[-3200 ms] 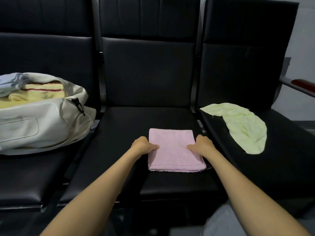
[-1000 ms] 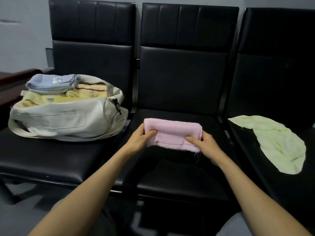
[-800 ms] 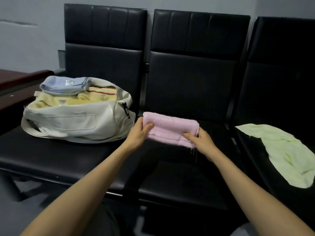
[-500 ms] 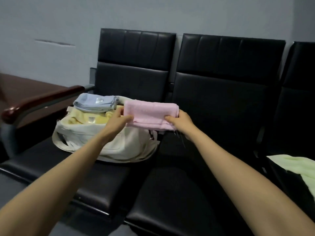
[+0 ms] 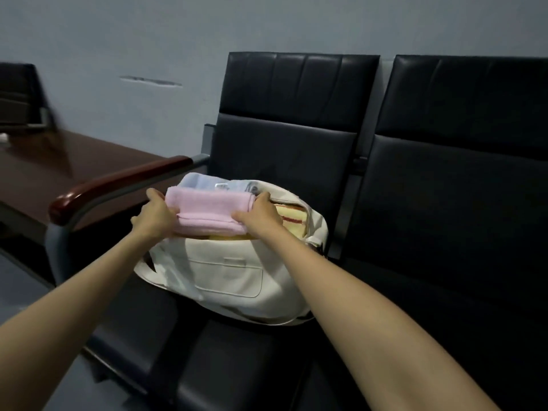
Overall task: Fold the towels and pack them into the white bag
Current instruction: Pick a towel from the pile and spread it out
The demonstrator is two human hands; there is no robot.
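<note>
Pink towel (image 5: pixel 210 213), folded into a thick flat pad, is held by both short ends just above the open mouth of the white bag (image 5: pixel 231 277). The left hand (image 5: pixel 155 216) grips one end and the right hand (image 5: pixel 259 218) the other. Each thumb lies on top and the fingers (image 5: pixel 263 199) curl round the edge, though the cloth hides how far they reach underneath.

Just right of the right-hand fingers, a yellow towel with red stripes (image 5: pixel 290 218) lies packed in the bag. Beyond the fingers a folded blue towel (image 5: pixel 194 182) sits on top of the load. The bag rests on a black chair seat (image 5: pixel 261 351), and a wooden armrest (image 5: pixel 118 186) runs left of the left-hand fingers.

The folding of this towel looks finished, and at least two others are already in. It has yet to be lowered and let go. The bag looks nearly full, so it may need pressing down. Whether more towels wait outside the view cannot be told.
</note>
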